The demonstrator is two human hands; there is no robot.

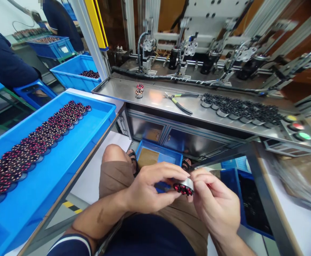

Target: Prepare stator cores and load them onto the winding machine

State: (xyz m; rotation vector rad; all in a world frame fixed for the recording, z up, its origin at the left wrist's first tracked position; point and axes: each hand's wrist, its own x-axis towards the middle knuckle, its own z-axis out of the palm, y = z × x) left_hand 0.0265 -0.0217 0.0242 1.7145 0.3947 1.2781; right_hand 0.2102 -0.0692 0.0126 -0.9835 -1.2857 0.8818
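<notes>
Above my lap, my left hand (pixel 158 185) grips a round motor stator (pixel 184 187) with a silver rim and red and black windings. My right hand (pixel 214 202) is closed at the stator's right side, thumb and fingers pinched together; whatever lies between those fingertips is too small to make out. On the steel ledge ahead stand two small wound stators (pixel 139 91), one behind the other. Pliers (pixel 180 101) with green and black handles lie open to their right. Farther right, several rows of black and silver stators (pixel 241 110) fill part of the ledge.
A blue tray (pixel 91 142) at the left holds many red and copper wound stators. Machine fixtures (pixel 190 49) stand behind the ledge, with lit buttons (pixel 302 136) at its right end. Blue bins (pixel 75 74) and two people in dark clothes are at the upper left.
</notes>
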